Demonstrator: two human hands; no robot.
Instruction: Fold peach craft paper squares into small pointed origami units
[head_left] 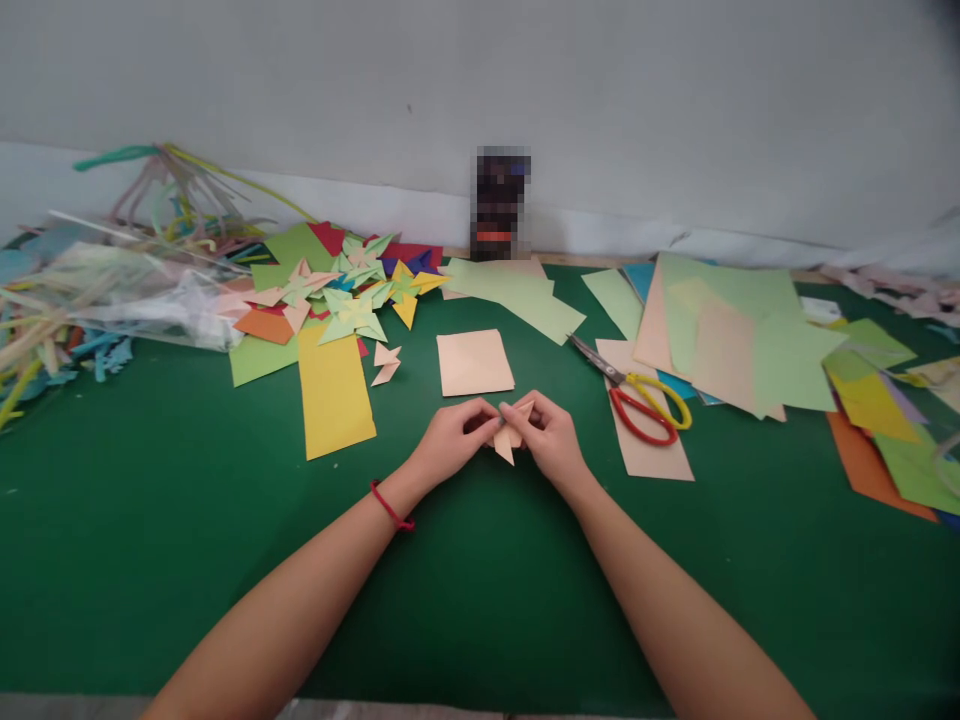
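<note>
Between my two hands is a small folded piece of peach paper (508,440), with pointed ends sticking out below and to the upper right. My left hand (455,437) pinches its left side, thumb against the paper. From the right, my right hand (550,437) grips it too, and the two thumbs nearly meet over it. The fingers behind the paper are mostly hidden. Just beyond my hands lies a stack of square peach paper (475,362). Left of that sits another folded peach piece (386,363) on the green table (480,580).
Scissors (634,390) with red and yellow handles rest on peach paper at right. Folded paper stars (352,312) and a yellow sheet (336,395) lie left. Paper strips and plastic (150,290) crowd the far left; green sheets (795,365) overlap at right. A blurred dark upright object (500,205) stands behind.
</note>
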